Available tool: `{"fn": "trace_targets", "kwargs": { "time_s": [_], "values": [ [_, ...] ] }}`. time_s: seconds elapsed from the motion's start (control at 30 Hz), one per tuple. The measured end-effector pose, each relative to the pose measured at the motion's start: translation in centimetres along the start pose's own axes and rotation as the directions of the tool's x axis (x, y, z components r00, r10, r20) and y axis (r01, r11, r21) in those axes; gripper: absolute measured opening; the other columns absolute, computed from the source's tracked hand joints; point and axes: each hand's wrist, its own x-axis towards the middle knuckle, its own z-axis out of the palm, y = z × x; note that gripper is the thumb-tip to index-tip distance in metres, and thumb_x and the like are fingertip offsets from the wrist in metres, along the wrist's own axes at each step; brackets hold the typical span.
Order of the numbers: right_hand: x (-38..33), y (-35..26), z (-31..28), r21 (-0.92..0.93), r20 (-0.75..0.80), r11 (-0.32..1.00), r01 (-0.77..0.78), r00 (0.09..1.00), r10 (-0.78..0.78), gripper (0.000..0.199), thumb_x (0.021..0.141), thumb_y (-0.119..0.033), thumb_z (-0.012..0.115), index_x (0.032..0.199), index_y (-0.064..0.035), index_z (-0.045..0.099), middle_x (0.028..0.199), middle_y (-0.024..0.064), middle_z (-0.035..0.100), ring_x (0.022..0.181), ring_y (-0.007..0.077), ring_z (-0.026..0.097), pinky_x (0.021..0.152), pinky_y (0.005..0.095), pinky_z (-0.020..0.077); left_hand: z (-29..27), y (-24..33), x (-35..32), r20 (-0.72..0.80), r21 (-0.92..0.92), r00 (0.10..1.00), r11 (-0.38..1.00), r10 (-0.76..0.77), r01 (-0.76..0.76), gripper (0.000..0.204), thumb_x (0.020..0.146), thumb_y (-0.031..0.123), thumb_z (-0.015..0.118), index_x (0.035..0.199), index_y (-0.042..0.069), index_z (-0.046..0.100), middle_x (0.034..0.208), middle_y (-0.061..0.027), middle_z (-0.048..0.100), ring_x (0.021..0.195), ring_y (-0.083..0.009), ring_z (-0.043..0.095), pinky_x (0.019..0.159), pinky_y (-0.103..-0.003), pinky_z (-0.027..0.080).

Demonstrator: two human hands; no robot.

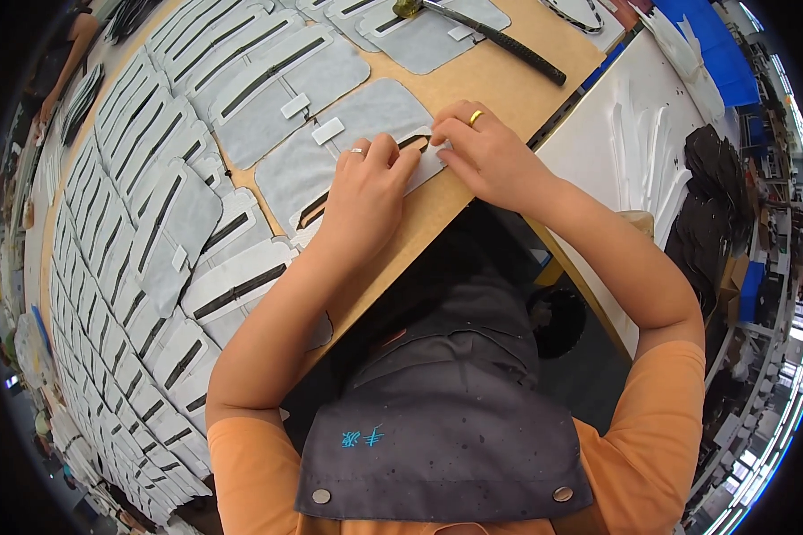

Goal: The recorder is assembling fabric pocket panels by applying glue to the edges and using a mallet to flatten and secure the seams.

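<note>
A grey fabric piece (366, 120) with a dark slit, a white edge strip and a small white tab lies on the brown board table (526, 85). My left hand (361, 192) presses flat on its near edge, fingers curled over the white strip. My right hand (482, 152), with a gold ring, pinches the same strip at its right end beside the left fingertips. Both hands touch the piece close together.
Several identical grey pieces (143, 205) lie in overlapping rows across the left of the table. A hammer (486, 31) rests at the far edge. White sheets (642, 152) and dark pieces (714, 196) lie on the right. Another person (67, 49) stands far left.
</note>
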Motion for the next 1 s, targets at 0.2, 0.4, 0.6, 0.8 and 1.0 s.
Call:
{"fn": "trace_targets", "kwargs": {
  "time_s": [0.2, 0.4, 0.6, 0.8, 1.0],
  "values": [
    [0.0, -1.2, 1.0, 0.189, 0.022, 0.979, -0.072, 0.997, 0.069, 0.031, 0.082, -0.005, 0.062, 0.112, -0.0050, 0.053, 0.109, 0.0119, 0.056, 0.104, 0.0312, 0.056, 0.087, 0.0386, 0.0476, -2.6, -1.2, -0.6, 0.094, -0.152, 0.987, 0.978, -0.132, 0.145, 0.025, 0.085, 0.006, 0.060, 0.110, 0.007, 0.060, 0.096, -0.0094, 0.059, 0.086, -0.0269, 0.056, 0.077, -0.036, 0.041],
    [0.8, -1.3, 1.0, 0.073, 0.075, 0.997, 0.008, 0.997, -0.013, 0.030, 0.080, -0.002, 0.061, 0.109, -0.0059, 0.059, 0.109, 0.0095, 0.059, 0.107, 0.0282, 0.055, 0.092, 0.0398, 0.0440, -2.4, -1.3, -2.4, 0.037, -0.303, 0.992, 0.945, -0.120, 0.125, 0.022, 0.082, 0.003, 0.061, 0.103, 0.009, 0.062, 0.092, -0.0068, 0.057, 0.087, -0.0255, 0.055, 0.076, -0.037, 0.039],
    [-0.3, -0.3, 0.3, -0.332, 0.052, 0.913, 0.235, 0.972, -0.231, 0.033, 0.075, 0.001, 0.058, 0.106, -0.0088, 0.062, 0.110, 0.0049, 0.061, 0.102, 0.0225, 0.058, 0.091, 0.0373, 0.0435, -2.0, -0.9, -2.9, -0.034, -0.138, 0.999, 0.990, -0.015, 0.010, 0.026, 0.079, -0.001, 0.060, 0.103, 0.009, 0.062, 0.093, -0.0056, 0.055, 0.086, -0.0259, 0.053, 0.074, -0.037, 0.040],
    [1.5, -3.2, 3.3, 0.249, 0.021, 0.968, -0.019, 1.000, 0.014, 0.017, 0.084, -0.015, 0.064, 0.099, -0.0075, 0.063, 0.102, 0.0073, 0.060, 0.103, 0.0279, 0.055, 0.090, 0.0377, 0.0429, -3.0, -0.8, -3.3, -0.014, -0.203, 0.988, 0.968, -0.154, 0.148, 0.023, 0.083, 0.002, 0.059, 0.105, 0.006, 0.062, 0.096, -0.0105, 0.056, 0.089, -0.0297, 0.055, 0.076, -0.038, 0.043],
    [2.5, -3.5, 3.5, 0.159, 0.140, 0.987, -0.023, 0.990, 0.001, 0.018, 0.081, -0.008, 0.064, 0.099, -0.0068, 0.063, 0.099, 0.0060, 0.060, 0.099, 0.0264, 0.053, 0.091, 0.0361, 0.0396, -3.8, -1.9, -5.4, 0.064, -0.352, 0.968, 0.902, -0.243, 0.250, 0.022, 0.085, 0.001, 0.058, 0.107, 0.001, 0.061, 0.097, -0.0133, 0.056, 0.091, -0.0301, 0.057, 0.080, -0.036, 0.047]
  ]
}}
